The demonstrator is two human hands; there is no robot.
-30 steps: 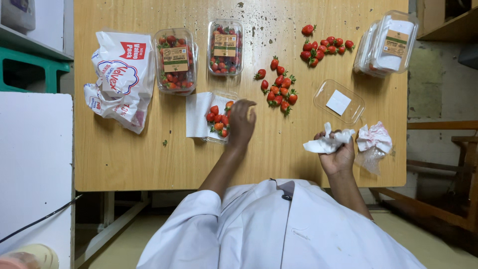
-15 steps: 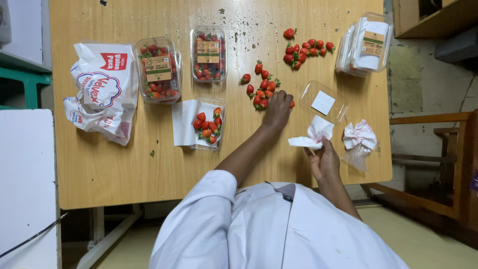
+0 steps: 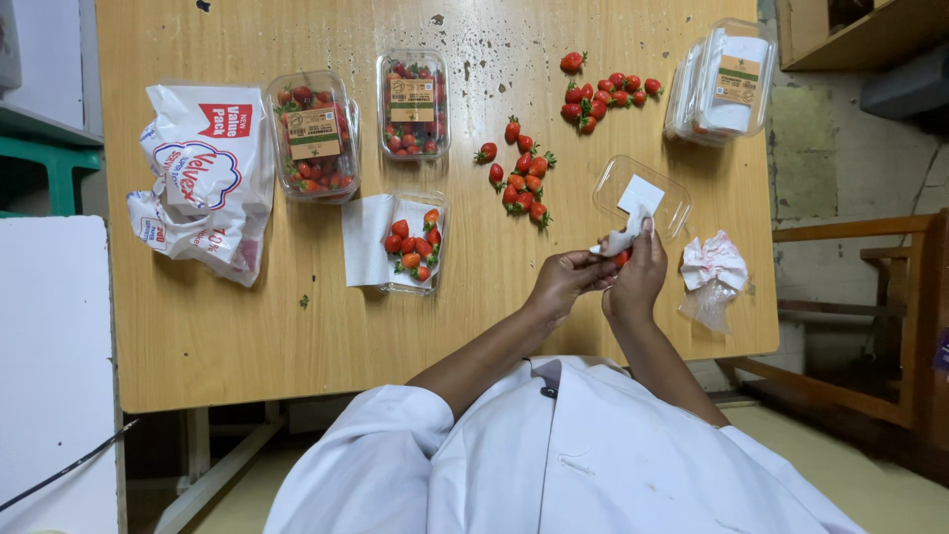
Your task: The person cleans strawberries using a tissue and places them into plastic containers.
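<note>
A strawberry point(image 3: 621, 259) and white tissue point(image 3: 621, 240) are held by both hands, left hand point(image 3: 565, 282) and right hand point(image 3: 638, 280), above bare surface point(image 3: 474, 326); an empty tray point(image 3: 641, 195) sits at twelve o'clock.

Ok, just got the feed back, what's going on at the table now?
A person in a white coat has both hands together over the wooden table. The right hand holds a white tissue against a strawberry; the left hand touches it too. An open punnet is part-filled, and loose strawberries lie beyond it.
</note>
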